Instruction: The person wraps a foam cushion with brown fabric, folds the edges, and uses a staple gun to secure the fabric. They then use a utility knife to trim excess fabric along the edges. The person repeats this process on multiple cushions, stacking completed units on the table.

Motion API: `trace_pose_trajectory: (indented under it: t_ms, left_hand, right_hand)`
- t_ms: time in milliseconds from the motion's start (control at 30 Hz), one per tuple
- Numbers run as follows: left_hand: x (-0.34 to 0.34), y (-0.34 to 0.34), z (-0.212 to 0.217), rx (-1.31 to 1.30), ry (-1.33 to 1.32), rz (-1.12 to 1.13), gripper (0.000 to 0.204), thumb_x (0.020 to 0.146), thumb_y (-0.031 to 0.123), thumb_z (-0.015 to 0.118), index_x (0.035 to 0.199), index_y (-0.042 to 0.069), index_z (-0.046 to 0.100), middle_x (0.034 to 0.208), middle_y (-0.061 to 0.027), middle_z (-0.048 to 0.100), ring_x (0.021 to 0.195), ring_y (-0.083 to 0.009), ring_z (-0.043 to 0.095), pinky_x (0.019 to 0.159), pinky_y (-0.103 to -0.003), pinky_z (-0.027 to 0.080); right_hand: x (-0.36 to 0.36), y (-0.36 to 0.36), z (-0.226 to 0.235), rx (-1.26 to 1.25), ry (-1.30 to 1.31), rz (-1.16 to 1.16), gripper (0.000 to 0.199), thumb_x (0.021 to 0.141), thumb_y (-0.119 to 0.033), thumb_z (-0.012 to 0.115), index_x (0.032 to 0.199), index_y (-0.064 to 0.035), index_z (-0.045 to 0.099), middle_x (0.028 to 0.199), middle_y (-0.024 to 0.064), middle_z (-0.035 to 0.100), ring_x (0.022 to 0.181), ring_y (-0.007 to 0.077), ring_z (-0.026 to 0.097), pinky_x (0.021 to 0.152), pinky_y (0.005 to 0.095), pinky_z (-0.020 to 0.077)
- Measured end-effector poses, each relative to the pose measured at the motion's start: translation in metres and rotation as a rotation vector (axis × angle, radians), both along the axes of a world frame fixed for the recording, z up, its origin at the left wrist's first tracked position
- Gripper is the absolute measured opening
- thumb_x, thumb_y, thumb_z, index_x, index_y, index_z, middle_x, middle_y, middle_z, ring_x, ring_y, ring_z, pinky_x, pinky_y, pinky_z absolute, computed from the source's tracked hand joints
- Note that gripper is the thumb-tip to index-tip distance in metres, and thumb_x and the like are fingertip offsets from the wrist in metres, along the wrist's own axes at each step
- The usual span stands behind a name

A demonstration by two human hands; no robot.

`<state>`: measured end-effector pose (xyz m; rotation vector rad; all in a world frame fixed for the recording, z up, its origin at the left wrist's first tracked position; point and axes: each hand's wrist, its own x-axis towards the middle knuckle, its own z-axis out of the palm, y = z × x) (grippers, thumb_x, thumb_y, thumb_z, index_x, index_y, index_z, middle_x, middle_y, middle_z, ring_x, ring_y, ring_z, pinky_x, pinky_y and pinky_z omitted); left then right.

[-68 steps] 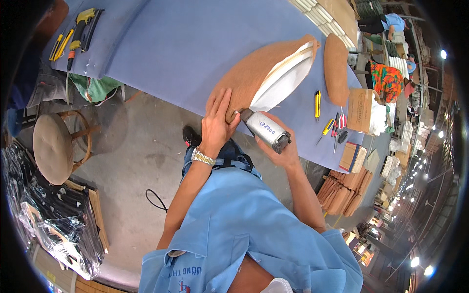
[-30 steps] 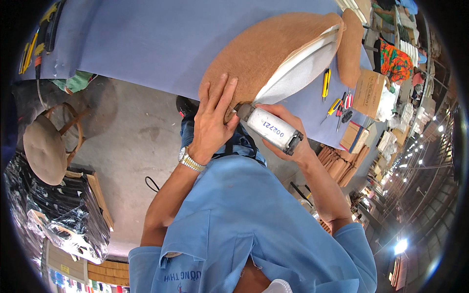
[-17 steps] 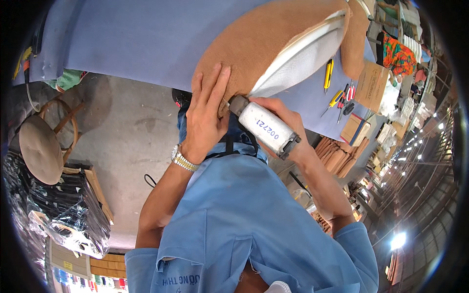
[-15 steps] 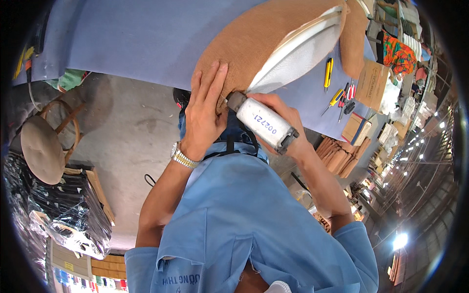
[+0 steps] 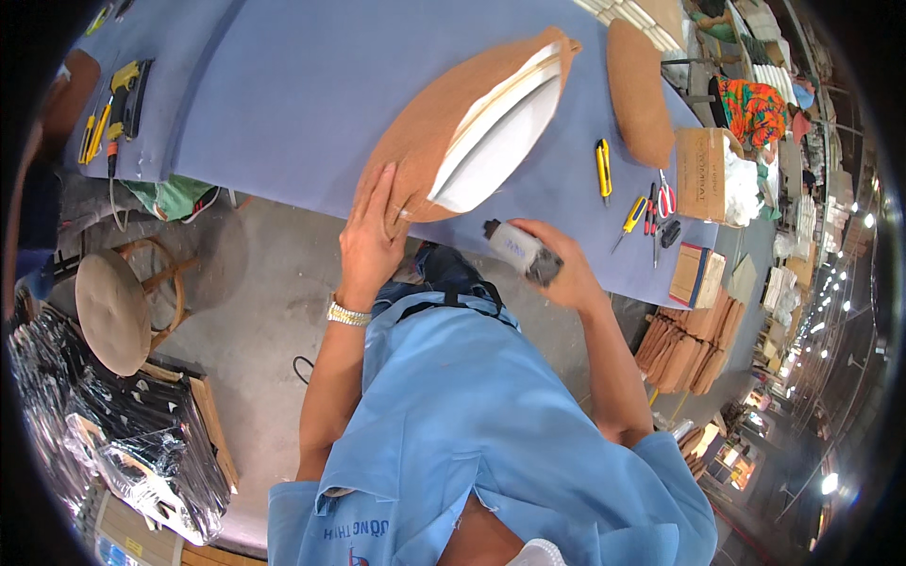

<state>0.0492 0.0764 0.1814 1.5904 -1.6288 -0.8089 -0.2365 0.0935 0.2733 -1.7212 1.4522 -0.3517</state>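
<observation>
A brown fabric-covered curved panel (image 5: 415, 123) sits at the near edge of the blue-topped table, its white inner side (image 5: 500, 141) facing right. My left hand (image 5: 373, 250) grips its near end, fingers stretched over the brown cloth and the thumb by the edge. In my right hand (image 5: 566, 269) is a silver hand tool with dark ends (image 5: 521, 252), held in front of the table edge and apart from the panel. The grip of that tool is hidden by my fingers.
On the table's right lie yellow cutters (image 5: 604, 172), scissors (image 5: 666, 196), another brown padded piece (image 5: 639, 94) and a carton (image 5: 703, 174). A yellow-black tool (image 5: 123, 90) rests at far left. Below stand a round-seated stool (image 5: 113, 311) and stacked brown pieces (image 5: 694, 344).
My right hand has drawn the silver tool back from the panel's near end. My left hand stays on the panel. The whole view has shifted, showing more of the table.
</observation>
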Motion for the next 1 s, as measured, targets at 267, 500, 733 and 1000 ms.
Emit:
trace_pose_trajectory:
  t_ms: [267, 500, 733, 1000]
  left_hand:
    - [-0.017, 0.016, -0.003, -0.064, -0.158, -0.076, 0.079, 0.084, 0.006, 0.079, 0.156, 0.010, 0.046, 0.160, -0.0171, 0.046, 0.146, -0.0397, 0.045, 0.116, -0.045, 0.046]
    - [-0.049, 0.044, -0.036, -0.068, -0.349, -0.085, 0.084, 0.082, 0.008, 0.080, 0.158, 0.013, 0.044, 0.167, -0.0170, 0.035, 0.154, -0.0431, 0.032, 0.121, -0.050, 0.039]
    - [-0.067, 0.061, -0.061, -0.060, -0.491, -0.065, 0.088, 0.080, 0.005, 0.079, 0.159, 0.014, 0.042, 0.170, -0.0182, 0.029, 0.156, -0.0468, 0.025, 0.125, -0.052, 0.033]
    - [-0.075, 0.062, -0.057, 0.012, -0.550, -0.070, 0.094, 0.075, -0.006, 0.071, 0.161, 0.016, 0.039, 0.171, -0.0184, 0.027, 0.156, -0.0466, 0.025, 0.125, -0.053, 0.033]
  right_hand:
    - [-0.132, -0.002, -0.116, -0.238, 0.330, -0.250, 0.053, 0.082, -0.013, 0.079, 0.133, -0.0044, 0.066, 0.126, 0.0196, 0.067, 0.115, 0.0434, 0.064, 0.102, 0.0459, 0.0517]
    - [-0.096, -0.011, 0.131, -0.636, -0.702, -0.233, 0.019, 0.091, -0.004, 0.065, 0.109, -0.0021, 0.072, 0.092, 0.0075, 0.070, 0.069, 0.0244, 0.066, 0.068, 0.0361, 0.0555]
    - [-0.107, -0.037, 0.165, -0.920, -1.123, 0.095, 0.014, 0.100, -0.027, 0.071, 0.113, -0.0251, 0.065, 0.099, 0.0159, 0.076, 0.051, 0.0150, 0.058, 0.041, 0.0271, 0.0415]
    - [-0.137, -0.088, 0.158, -0.894, -1.000, 0.102, 0.013, 0.095, -0.017, 0.074, 0.107, -0.0147, 0.070, 0.098, 0.0157, 0.076, 0.064, 0.0219, 0.065, 0.052, 0.0320, 0.0516]
